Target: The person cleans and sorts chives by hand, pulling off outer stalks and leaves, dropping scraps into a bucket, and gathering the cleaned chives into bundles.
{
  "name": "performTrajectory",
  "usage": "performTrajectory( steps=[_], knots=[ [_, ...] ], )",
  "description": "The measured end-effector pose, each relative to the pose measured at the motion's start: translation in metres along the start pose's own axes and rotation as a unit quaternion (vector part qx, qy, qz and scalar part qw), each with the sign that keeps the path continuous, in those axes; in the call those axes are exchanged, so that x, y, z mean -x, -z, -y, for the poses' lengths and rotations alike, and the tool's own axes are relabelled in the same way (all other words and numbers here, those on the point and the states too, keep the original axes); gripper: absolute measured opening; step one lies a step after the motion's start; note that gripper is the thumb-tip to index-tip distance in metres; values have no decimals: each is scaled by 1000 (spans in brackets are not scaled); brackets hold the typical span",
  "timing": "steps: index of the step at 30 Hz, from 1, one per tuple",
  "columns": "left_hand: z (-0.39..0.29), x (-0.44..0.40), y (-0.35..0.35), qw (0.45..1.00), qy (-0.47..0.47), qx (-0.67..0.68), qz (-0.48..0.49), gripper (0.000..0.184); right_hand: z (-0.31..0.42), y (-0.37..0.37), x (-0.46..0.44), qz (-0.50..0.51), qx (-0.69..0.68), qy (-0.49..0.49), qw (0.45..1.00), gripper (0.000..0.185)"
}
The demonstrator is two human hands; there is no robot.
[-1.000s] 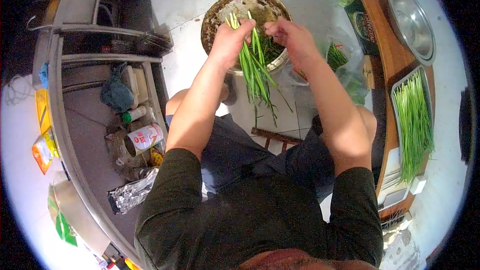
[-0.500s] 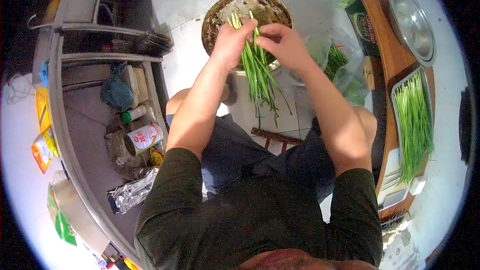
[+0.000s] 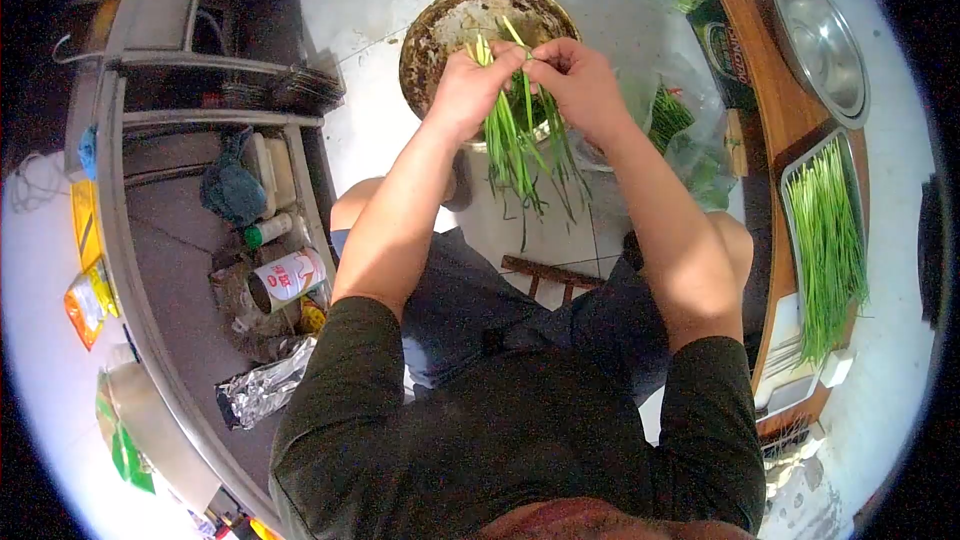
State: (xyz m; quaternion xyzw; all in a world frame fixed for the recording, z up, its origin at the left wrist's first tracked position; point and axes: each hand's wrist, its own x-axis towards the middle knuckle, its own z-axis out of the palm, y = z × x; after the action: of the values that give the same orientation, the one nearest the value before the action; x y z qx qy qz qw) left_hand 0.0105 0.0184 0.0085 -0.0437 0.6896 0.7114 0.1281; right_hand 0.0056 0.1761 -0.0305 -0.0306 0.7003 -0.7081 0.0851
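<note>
My left hand (image 3: 474, 88) is closed round a small bunch of green stalks (image 3: 512, 145), pale ends up and leafy ends hanging down. Beside it, my right hand (image 3: 578, 90) pinches at one of the stalks, close to the left fingertips. Both hands are over the near part of a round, stained bucket (image 3: 428, 45) on the floor. Dark green scraps lie inside the bucket, partly hidden by the hands and stalks.
On the right, a wooden board (image 3: 765, 80) bears a steel bowl (image 3: 822, 45) and a tray of green stalks (image 3: 825, 250). Plastic bags (image 3: 690, 155) of greens lie right of the bucket. Left stands a shelf with a can (image 3: 290, 275) and foil (image 3: 265, 380).
My right hand has come in from the right to the stalks beside my left hand. The hanging leaves have swung and spread to the right.
</note>
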Motion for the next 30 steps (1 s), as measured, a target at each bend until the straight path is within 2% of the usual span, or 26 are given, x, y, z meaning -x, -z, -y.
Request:
performTrajectory(
  steps=[3,7,9,10,13,14,16,20,23,24,25,28,30],
  knots=[
    [8,-5,4,996,-26,-84,-25,13,0,1,1,13,9,2,1000,25],
    [6,-7,9,991,-17,-127,-27,14,1,2,2,4,43,-17,999,24],
    [3,-6,10,988,-12,-146,-42,14,0,4,3,-3,96,25,995,17],
    [6,-9,13,988,-16,-143,-58,15,1,5,3,-7,122,46,991,14],
    [-8,-11,17,980,-15,-32,-194,14,4,13,3,-9,216,32,976,17],
    [-9,-15,23,976,-26,60,-208,15,8,15,4,-12,190,2,982,17],
    [-10,-23,34,968,-40,74,-235,18,15,16,7,-17,136,-58,989,18],
    [4,-28,36,962,-21,40,-268,19,16,13,3,7,71,-83,994,18],
    [4,-17,24,982,-17,-53,-180,19,19,8,6,7,20,-90,996,20],
    [3,-14,16,984,-45,-59,-161,23,15,6,6,6,13,-80,997,22],
    [-2,-7,13,989,-2,-88,-120,21,13,5,5,7,7,-70,997,24],
    [7,-6,1,992,-83,-68,-66,19,17,3,6,27,11,-91,995,17],
    [15,-12,3,997,-48,-35,-50,17,20,2,7,35,28,-80,996,17]
  ],
)
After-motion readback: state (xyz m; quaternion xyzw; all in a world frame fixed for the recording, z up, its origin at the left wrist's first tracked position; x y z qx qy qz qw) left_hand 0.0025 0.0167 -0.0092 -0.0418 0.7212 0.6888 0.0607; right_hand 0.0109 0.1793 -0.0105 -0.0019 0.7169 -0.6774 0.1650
